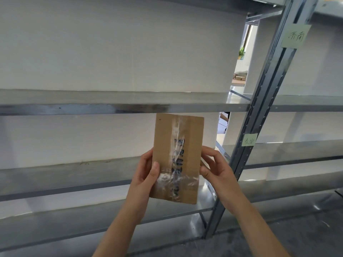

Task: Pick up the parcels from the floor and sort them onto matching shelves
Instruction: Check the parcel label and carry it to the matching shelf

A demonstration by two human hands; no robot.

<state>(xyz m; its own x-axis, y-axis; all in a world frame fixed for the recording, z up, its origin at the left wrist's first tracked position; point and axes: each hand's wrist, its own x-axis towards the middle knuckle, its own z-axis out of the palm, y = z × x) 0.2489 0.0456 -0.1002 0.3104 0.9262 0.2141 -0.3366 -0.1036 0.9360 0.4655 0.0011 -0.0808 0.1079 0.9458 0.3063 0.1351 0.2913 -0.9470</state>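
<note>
A flat brown cardboard parcel (187, 138) with clear tape and black handwritten characters down its middle is held upright in front of the metal shelving. My left hand (146, 169) grips its left edge, thumb on the front face. My right hand (213, 164) grips its right edge. The parcel's top edge reaches just under the front rail of the upper shelf (111, 108). Two more metal shelves (65, 190) run behind and below the parcel.
A grey upright post (259, 117) stands right of the parcel and carries two green paper labels with handwriting, one high (296, 35) and one lower (249, 140). Another shelf unit (306, 104) continues to the right. A white wall backs the shelves. Grey floor lies at bottom right.
</note>
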